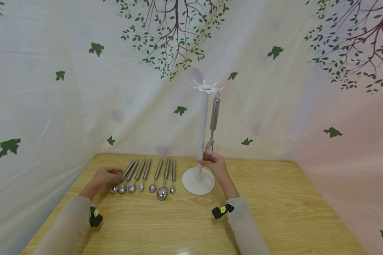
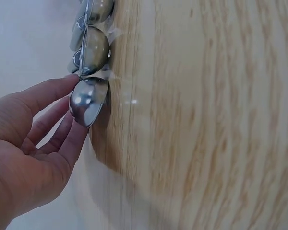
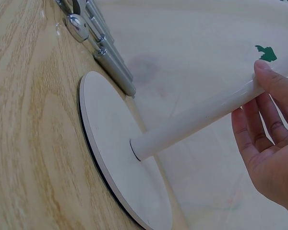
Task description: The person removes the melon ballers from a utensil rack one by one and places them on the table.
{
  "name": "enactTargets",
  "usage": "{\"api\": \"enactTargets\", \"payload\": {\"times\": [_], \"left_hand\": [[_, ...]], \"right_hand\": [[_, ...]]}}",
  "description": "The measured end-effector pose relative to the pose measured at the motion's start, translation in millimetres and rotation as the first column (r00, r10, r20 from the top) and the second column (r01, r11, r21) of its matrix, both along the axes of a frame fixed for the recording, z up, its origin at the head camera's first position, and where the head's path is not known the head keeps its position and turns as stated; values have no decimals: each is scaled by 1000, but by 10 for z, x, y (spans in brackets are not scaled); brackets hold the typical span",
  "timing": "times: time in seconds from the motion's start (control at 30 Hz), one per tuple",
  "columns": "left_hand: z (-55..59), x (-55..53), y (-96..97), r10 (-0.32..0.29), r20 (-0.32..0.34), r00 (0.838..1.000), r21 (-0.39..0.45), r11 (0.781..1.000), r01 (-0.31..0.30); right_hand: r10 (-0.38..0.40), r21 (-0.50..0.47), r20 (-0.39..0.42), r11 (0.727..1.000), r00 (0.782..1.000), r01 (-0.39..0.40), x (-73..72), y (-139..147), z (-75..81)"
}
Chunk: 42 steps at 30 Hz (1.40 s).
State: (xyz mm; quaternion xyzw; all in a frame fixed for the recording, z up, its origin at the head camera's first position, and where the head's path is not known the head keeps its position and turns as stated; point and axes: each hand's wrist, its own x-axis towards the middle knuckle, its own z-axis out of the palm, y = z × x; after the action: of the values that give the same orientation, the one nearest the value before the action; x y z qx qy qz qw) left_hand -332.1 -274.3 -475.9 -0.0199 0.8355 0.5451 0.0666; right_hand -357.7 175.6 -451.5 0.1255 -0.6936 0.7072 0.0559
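My left hand (image 1: 106, 176) is at the left end of a row of steel utensils, its thumb and fingers around the handle of the leftmost scoop (image 2: 89, 99). That scoop's rounded steel bowl faces the camera in the left wrist view; the fingers hide much of its handle. With thumb and fingertips, my right hand (image 3: 273, 129) grips the pole of a white stand (image 3: 197, 117) above its round base. From a hook at the stand's top hangs another steel scoop (image 1: 215, 115), its bowl partly behind the right hand.
Several more steel scoops and spoons lie side by side between the left hand and the stand, among them a large round-bowled one (image 1: 162, 193). The wooden table (image 1: 274, 202) ends at a hanging cloth (image 1: 146, 117) printed with leaves and branches.
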Motion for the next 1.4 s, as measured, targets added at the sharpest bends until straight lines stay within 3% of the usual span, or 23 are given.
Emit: {"api": "enactTargets", "payload": {"times": [0.2,0.5,0.73,1.07,1.3,1.4], "left_hand": [[-18,12,47,1,-38,999,-14,1000,-2],[-42,20,62,88,-81,993,-80,992,-95],[-37,51,57,101,-110,989,-127,985,-115],[-28,48,34,98,-101,990,-114,987,-109],[-38,32,23,85,-87,993,-91,992,-93],[-35,35,22,77,-78,994,-72,994,-83]], "right_hand": [[-2,1,-8,1000,1000,2,2,-5,-2],[-13,14,8,1000,1000,13,4,-7,27],[-6,22,26,1000,1000,6,64,-6,120],[-21,24,-20,999,1000,21,5,-6,30],[60,70,-28,996,998,-58,-35,7,-21],[58,59,-25,997,998,-57,-30,4,-27]]}}
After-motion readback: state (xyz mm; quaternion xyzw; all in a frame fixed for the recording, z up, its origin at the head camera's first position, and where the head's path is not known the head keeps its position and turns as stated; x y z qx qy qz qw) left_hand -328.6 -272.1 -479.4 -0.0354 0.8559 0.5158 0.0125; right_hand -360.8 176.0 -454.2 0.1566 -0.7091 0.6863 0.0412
